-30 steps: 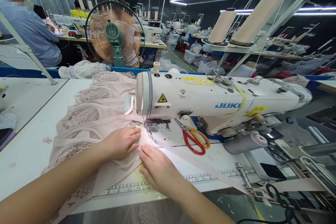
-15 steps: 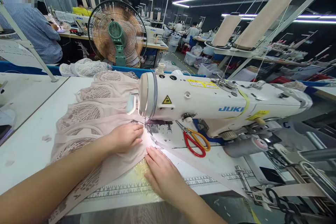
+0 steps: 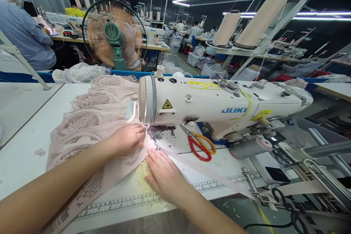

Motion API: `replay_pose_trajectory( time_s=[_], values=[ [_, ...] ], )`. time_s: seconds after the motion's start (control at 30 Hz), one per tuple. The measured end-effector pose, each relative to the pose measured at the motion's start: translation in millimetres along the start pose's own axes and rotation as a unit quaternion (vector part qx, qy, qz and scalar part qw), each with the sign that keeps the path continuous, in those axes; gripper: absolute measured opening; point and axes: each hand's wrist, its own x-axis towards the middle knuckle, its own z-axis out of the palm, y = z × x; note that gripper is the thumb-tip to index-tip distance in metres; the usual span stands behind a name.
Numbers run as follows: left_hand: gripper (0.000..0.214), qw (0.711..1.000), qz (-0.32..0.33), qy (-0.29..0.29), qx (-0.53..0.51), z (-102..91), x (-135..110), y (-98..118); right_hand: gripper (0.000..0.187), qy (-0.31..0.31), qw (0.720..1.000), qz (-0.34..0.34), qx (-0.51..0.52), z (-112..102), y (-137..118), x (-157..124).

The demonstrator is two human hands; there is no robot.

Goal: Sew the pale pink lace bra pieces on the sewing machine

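Beige lace fabric [image 3: 115, 164] lies in joined pieces across the table, its edge under the head of a white sewing machine [image 3: 175, 98]. Beside the needle area, my left hand [image 3: 127, 139] has its fingers curled together on the fabric. My right hand [image 3: 164, 175] rests with fingers stretched out at the fabric's right edge, in front of the presser foot. A narrow beige strip [image 3: 203, 170] runs from near my right fingertips to a metal guide [image 3: 251, 182] at the right. The needle itself is hard to make out.
Red-and-orange-handled scissors [image 3: 200, 146] lie under the machine arm. A grey thread cone [image 3: 251, 147] sits to their right. A printed ruler [image 3: 120, 203] follows the table's front edge. Behind stand a big fan [image 3: 113, 36], thread cones [image 3: 227, 29] and a person in a striped shirt [image 3: 24, 36].
The whole view has shifted a little to the left. My left fingers look more curled beside the needle area. My right hand stays at the fabric's edge.
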Motion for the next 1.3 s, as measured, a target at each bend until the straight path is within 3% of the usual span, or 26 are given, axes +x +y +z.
replay_pose_trajectory(
  time_s=[0.2, 0.3, 0.43, 0.57, 0.77, 0.93, 1.07, 1.17, 1.3],
  values=[
    [0.031, 1.0, 0.007, 0.001, -0.023, 0.0, -24.0, 42.9, 0.055, 0.005, 0.999, 0.049, -0.001, 2.9, -7.2, 14.3],
    [0.032, 0.999, 0.037, 0.034, 0.009, 10.1, -41.9, 49.4, 0.055, 0.002, 0.997, 0.074, -0.005, 2.2, -12.2, 19.3],
    [0.04, 0.997, 0.061, 0.012, 0.035, 14.6, -51.3, 30.9, 0.057, -0.026, 0.995, 0.099, 0.005, -1.1, -17.5, 25.4],
    [0.04, 0.996, 0.076, -0.031, 0.035, 9.6, -45.3, 10.0, 0.059, -0.059, 0.99, 0.125, 0.019, -6.2, -21.5, 31.1],
    [0.042, 0.996, 0.08, -0.041, 0.021, 11.0, -36.3, -11.4, 0.059, -0.075, 0.986, 0.146, 0.031, -11.3, -24.5, 35.0],
    [0.042, 0.995, 0.088, -0.039, 0.035, 17.4, -33.6, -30.5, 0.057, -0.069, 0.986, 0.144, 0.052, -5.5, -23.2, 32.9],
    [0.044, 0.996, 0.076, -0.018, 0.033, 17.2, -28.0, -37.1, 0.054, -0.029, 0.988, 0.127, 0.084, -7.2, -24.7, 18.9],
    [0.042, 0.999, 0.04, -0.013, 0.032, 6.3, -26.9, -26.4, 0.05, -0.049, 0.986, 0.061, 0.144, -15.0, -26.6, -6.5],
    [0.038, 0.982, -0.176, -0.032, 0.062, -19.4, -56.5, 5.5, 0.021, -0.168, 0.961, -0.027, 0.219, -16.0, -19.4, -51.1]
  ],
)
